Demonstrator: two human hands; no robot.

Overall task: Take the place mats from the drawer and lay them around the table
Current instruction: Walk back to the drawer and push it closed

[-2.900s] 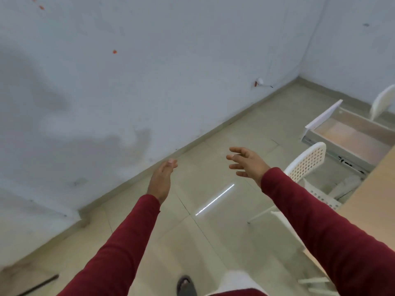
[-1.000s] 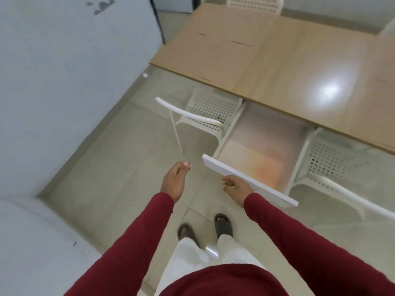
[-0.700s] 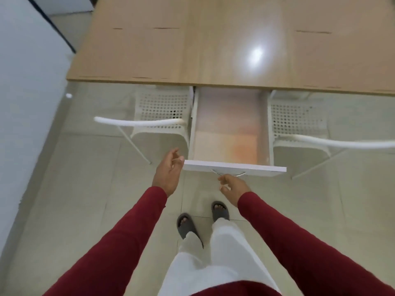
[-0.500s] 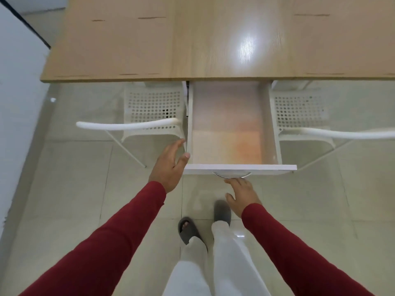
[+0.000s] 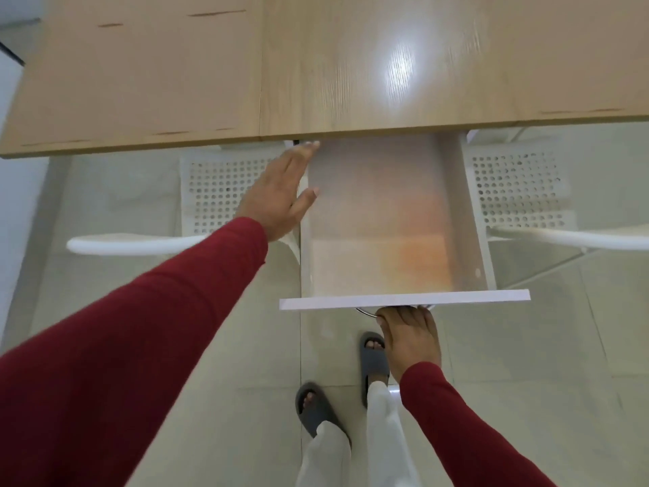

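Drawer [image 5: 393,219] out. Right hand [image 5: 411,340] grips the handle [image 5: 365,312]; left hand [image 5: 281,191] flat, reaching in. Mats [image 5: 379,265] look thin, floppy: pinch the near edge, probably.

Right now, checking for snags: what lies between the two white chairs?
In the head view, the open drawer juts out from under the table, between the left chair and the right chair.

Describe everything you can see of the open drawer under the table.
The drawer is pulled out from under the wooden table, between two white perforated chairs. It has white side walls, a flat white front panel and a curved metal handle. Its pale floor has an orange tinge. The left hand reaches over its left wall with straight fingers; the right hand touches the handle.
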